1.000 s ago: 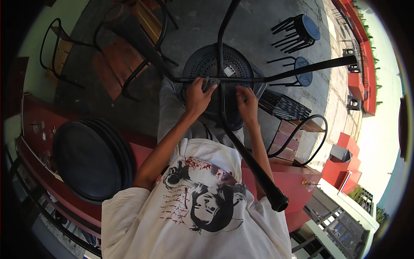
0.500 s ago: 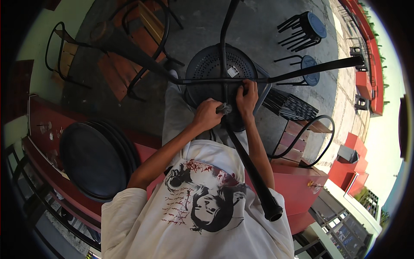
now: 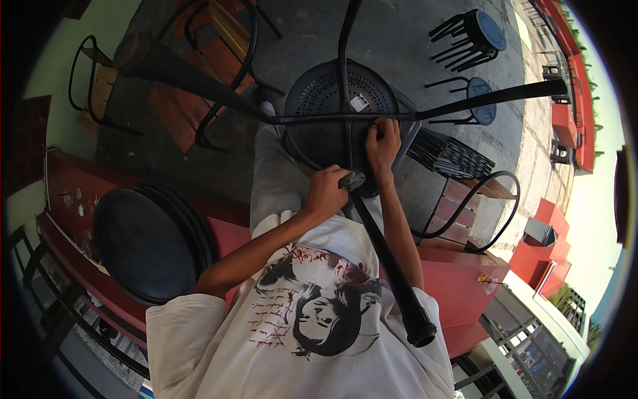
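Observation:
In front of me is a black metal stool, its round perforated seat [image 3: 309, 93] below and its crossed tubular legs [image 3: 495, 106] spreading out over it. A pale label [image 3: 359, 102] is stuck on the seat. My left hand [image 3: 325, 194] is closed on a crumpled grey cloth [image 3: 355, 179], pressed against the leg that runs toward my body. My right hand [image 3: 383, 141] rests at the crossing bars with its fingers curled; it seems to grip the bar, though the fingertips are partly hidden.
Large black round discs [image 3: 149, 243] are stacked at my left, by a red ledge [image 3: 458, 282]. Wood-slatted chairs [image 3: 100, 90] stand at the far left. Stacked blue-topped stools [image 3: 490, 31] and another blue-topped stool [image 3: 482, 100] are at the far right, near a wooden chair [image 3: 455, 203].
My left hand and the cloth have slid a little toward my body along the leg. The right hand stays by the crossing bars.

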Demonstrator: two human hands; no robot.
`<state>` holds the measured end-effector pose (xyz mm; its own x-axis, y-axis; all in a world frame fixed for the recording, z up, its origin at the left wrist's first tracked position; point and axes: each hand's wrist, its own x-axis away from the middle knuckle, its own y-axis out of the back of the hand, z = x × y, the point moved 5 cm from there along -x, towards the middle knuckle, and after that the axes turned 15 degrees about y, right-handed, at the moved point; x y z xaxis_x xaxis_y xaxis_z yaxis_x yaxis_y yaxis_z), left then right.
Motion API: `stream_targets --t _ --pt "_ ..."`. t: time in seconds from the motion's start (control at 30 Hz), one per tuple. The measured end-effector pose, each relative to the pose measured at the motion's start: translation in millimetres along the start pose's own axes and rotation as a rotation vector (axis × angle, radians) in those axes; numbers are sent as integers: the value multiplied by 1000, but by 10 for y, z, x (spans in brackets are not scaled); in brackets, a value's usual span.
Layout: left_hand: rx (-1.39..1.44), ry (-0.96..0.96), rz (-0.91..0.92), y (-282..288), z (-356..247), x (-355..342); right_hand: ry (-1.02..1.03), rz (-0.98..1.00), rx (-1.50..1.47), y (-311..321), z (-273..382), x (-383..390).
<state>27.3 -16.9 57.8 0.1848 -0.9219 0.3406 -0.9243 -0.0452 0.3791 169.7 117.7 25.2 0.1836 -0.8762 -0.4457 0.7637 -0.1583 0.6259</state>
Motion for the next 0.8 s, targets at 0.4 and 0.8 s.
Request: stream_targets --t 0.4,0.8 --pt "34 145 66 80 11 84 -8 7 2 6 17 -12" --pt "98 114 117 35 142 53 -44 28 47 22 27 -35"
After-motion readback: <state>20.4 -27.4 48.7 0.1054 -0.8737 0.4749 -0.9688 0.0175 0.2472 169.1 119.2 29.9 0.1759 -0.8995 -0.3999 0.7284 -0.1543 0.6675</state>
